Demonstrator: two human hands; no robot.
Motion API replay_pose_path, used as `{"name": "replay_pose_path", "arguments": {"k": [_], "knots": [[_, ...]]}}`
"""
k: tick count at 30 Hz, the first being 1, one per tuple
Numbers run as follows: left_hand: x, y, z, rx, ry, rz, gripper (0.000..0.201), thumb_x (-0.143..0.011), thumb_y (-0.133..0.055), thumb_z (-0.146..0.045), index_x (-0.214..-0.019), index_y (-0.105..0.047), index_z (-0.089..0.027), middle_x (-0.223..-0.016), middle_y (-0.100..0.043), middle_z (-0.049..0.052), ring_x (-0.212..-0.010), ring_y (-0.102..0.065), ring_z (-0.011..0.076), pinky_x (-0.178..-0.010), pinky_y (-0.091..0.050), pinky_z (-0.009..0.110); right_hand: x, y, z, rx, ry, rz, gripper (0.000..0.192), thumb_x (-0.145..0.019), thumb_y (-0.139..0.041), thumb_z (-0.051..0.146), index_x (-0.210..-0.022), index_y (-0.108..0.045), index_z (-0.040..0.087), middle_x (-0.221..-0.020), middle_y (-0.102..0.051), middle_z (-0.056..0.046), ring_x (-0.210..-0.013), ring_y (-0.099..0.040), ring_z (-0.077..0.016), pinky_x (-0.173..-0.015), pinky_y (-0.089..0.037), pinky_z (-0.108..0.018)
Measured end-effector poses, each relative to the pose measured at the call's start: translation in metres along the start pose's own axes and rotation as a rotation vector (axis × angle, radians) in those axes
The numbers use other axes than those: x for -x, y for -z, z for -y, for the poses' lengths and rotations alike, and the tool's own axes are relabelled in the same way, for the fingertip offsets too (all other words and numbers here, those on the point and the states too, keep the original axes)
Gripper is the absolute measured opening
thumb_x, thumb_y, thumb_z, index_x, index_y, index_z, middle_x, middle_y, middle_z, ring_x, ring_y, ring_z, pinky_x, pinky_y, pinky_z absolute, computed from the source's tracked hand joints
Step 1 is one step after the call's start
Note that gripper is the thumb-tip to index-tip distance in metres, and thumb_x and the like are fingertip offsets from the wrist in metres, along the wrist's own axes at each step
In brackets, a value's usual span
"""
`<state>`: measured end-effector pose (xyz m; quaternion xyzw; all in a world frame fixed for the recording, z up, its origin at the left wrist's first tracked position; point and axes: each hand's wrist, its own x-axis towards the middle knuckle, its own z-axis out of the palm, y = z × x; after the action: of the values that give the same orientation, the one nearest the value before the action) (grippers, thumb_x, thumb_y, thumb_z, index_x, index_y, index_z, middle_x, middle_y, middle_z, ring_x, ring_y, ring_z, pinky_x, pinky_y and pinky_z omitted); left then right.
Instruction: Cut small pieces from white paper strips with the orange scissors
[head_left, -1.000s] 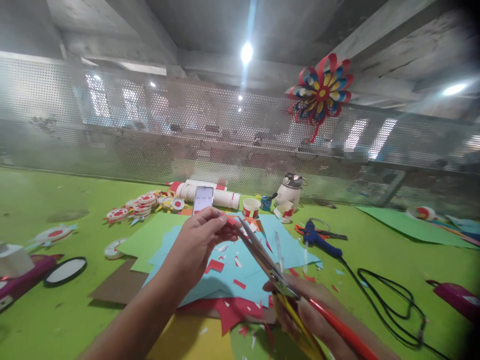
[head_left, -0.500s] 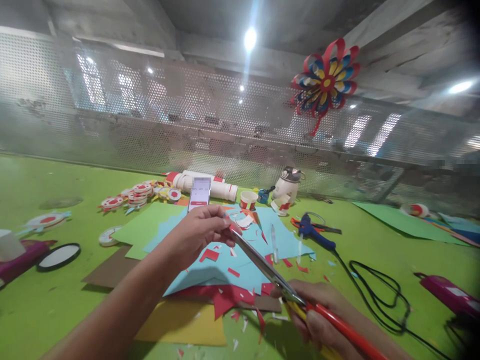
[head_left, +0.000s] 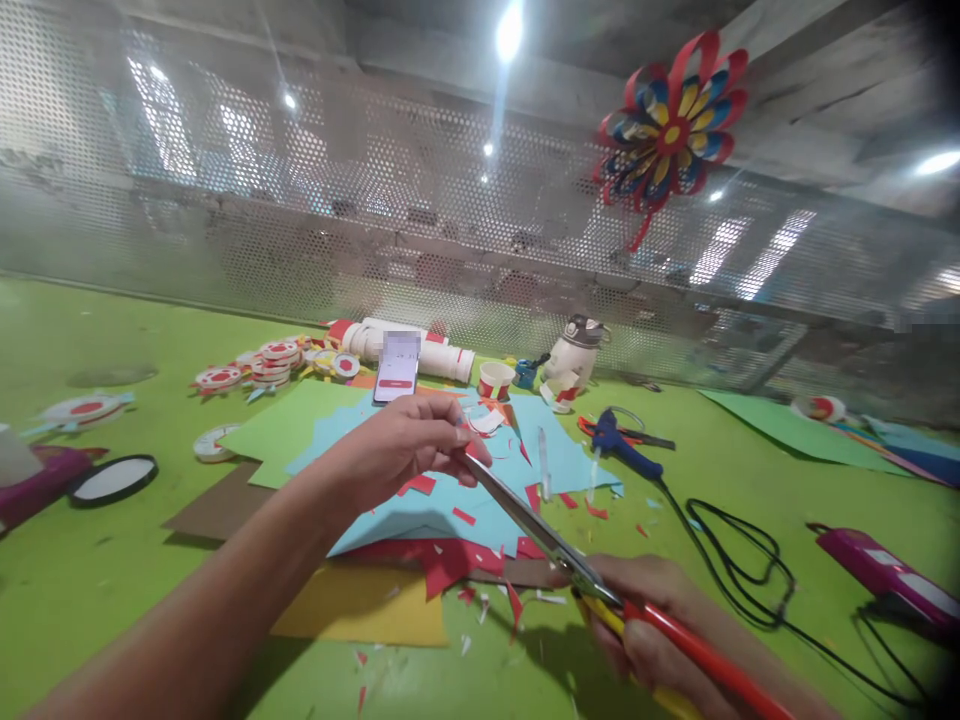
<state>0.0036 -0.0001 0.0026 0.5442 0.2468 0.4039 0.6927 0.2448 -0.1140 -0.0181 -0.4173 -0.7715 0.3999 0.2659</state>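
My left hand [head_left: 409, 440] is closed in a pinch on a small piece of red paper [head_left: 478, 447], most of it hidden by the fingers. Scissors [head_left: 547, 540] with red and yellow handles are gripped in my right hand [head_left: 645, 610]. Their blades point up and left, and the tips meet the red paper at my left fingertips. Below both hands lie light blue paper sheets [head_left: 390, 520] strewn with red scraps [head_left: 463, 516]. A red sheet [head_left: 450, 572] and a yellow sheet [head_left: 360, 605] stick out nearer to me.
A phone [head_left: 396, 372] stands behind my left hand. Paper cups [head_left: 496, 379], a bottle [head_left: 576, 350] and white rolls [head_left: 446, 358] are at the back. On the right lie a blue glue gun [head_left: 626, 450] with a looped black cord [head_left: 750, 570] and a magenta tool [head_left: 885, 575]. Round paper pieces [head_left: 274, 365] are stacked left.
The view has tilted down slightly, so the table things sit a little higher in the picture. Both hands keep nearly the same pose, with the scissor tips still at the red paper.
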Motion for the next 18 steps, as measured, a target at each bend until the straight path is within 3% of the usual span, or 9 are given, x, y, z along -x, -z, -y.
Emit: {"name": "replay_pose_path", "arguments": {"k": [18], "knots": [[-0.0017, 0.0013, 0.0001, 0.033, 0.073, 0.061, 0.004, -0.066, -0.062, -0.01, -0.067, -0.06, -0.013, -0.068, -0.068, 0.009, -0.061, -0.063, 0.0174, -0.062, -0.051, 0.033, 0.0028, -0.0011, -0.0037, -0.018, 0.003, 0.012, 0.062, -0.085, -0.036, 0.065, -0.118, -0.062, 0.02, -0.055, -0.035, 0.004, -0.044, -0.032, -0.0111, -0.04, -0.023, -0.024]]}}
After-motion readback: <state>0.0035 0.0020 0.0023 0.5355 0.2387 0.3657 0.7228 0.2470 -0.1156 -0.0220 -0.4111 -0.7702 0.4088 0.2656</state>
